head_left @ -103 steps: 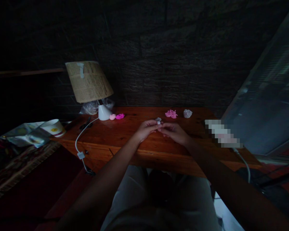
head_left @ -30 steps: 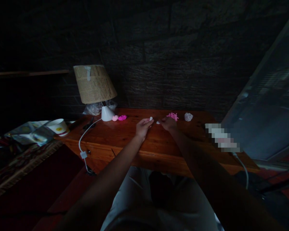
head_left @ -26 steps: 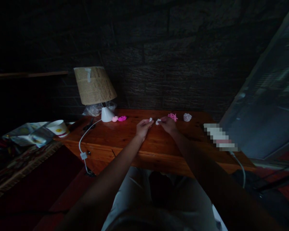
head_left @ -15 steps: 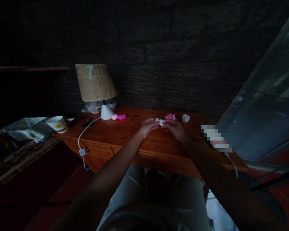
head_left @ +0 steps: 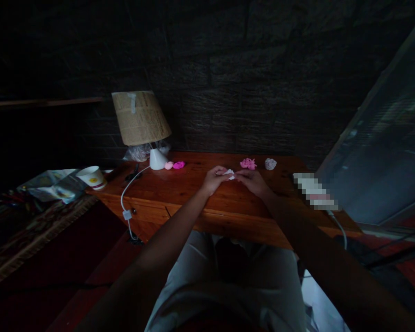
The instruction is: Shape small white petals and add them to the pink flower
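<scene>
The person's legs, wearing pale trousers (head_left: 186,267), are sitting nearest, tucking in toward the front edge of a reddish-brown wooden counter (head_left: 180,189). Both forearms are reaching forward over that edge. The left hand (head_left: 213,180) is bending its fingers inward and pinching a small white piece (head_left: 230,174) from one side; the right hand (head_left: 251,181) is curling its fingers likewise and pinching the same piece from the other side. The piece is lying between the two sets of fingertips, above the middle of the counter; its exact shape is blurring in the dim light.

A white cup (head_left: 92,177) with a yellow mark is standing at the counter's left end, and a white cable (head_left: 122,196) is hanging over the front edge near it. On the right end, a pixelated item (head_left: 314,190) is lying.

Beyond the hands, a pink ruffled bunch (head_left: 248,163) is resting just behind the right hand, with a whitish crumpled ball (head_left: 270,163) sitting to its right, apart from it. Toward the left, a pale pink ball (head_left: 168,165) and a magenta lump (head_left: 179,164) are lying side by side, next to the white base of a lamp (head_left: 141,117). Behind the lamp, a clear plastic bag (head_left: 137,152) is bunching up. A dark block wall (head_left: 207,87) is rising at the back.
</scene>
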A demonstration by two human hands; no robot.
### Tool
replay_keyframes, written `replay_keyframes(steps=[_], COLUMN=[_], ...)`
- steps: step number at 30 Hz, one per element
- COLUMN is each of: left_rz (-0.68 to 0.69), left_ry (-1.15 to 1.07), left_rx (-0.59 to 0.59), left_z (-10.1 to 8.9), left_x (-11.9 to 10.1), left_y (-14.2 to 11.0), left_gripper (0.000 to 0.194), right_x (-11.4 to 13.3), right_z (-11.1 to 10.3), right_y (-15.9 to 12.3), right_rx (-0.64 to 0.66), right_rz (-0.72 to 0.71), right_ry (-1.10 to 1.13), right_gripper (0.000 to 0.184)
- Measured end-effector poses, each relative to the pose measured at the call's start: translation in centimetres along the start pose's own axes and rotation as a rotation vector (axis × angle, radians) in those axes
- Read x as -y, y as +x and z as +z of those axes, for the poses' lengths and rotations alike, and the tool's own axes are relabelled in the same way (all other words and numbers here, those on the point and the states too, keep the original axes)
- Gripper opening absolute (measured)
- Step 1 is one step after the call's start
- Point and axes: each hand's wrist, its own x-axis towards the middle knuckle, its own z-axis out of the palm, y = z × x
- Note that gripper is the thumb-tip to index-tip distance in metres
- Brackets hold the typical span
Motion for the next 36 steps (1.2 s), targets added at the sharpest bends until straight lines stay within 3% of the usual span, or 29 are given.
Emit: replay_keyframes(steps=[7,20,30,36], left_rz=[0.017,-0.04,0.117,0.121], left_ry=[0.051,0.007,0.087,0.13], left_rx=[0.026,0.021,-0.119,-0.124], left_z=[-0.1,-0.1,-0.1,-0.3], left_x=[0.0,-0.9,-0.1,-0.1], left_y=[-0.1,-0.2,0.1,0.1], left_gripper=[0.043,0.049,0.033,0.031], right_x=[0.1,-1.1,-1.0,-1.0], right_z=[0.2,-0.1,-0.1,-0.3], right_y=[0.0,0.7,0.5,0.4], right_rx=[0.005,-0.192,-0.107,-0.075], right_rz=[0.023,0.115,0.112,0.091], right_ry=[0.002,0.181,0.202,0.173], right_gripper=[0.018,0.024,0.032,0.041])
